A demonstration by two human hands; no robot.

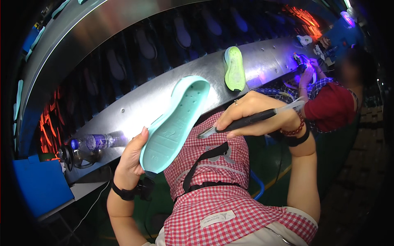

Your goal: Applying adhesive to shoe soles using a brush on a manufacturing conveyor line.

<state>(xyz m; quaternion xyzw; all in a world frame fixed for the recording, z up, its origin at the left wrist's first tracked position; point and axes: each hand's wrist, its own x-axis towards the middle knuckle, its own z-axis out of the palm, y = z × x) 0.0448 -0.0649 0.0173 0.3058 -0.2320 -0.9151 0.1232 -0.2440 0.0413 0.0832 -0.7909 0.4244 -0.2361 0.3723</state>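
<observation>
My left hand grips a pale turquoise shoe sole near its lower end, thumb along the edge. The sole is tilted, with its hollow inner side showing small holes and moulded lines. In my right hand is a black-handled brush, held like a pen. Its tip points left and sits just right of the sole, apart from it. From the brush's rear end a translucent tube runs past my wrist. A yellow-green sole rests on the metal ledge beyond my hands.
Behind the curved metal ledge, several soles lie in a dark conveyor bay. Clear plastic bottles lie at the left, near a blue box. Orange glowing heaters show at both ends. A co-worker handles a shoe part at right.
</observation>
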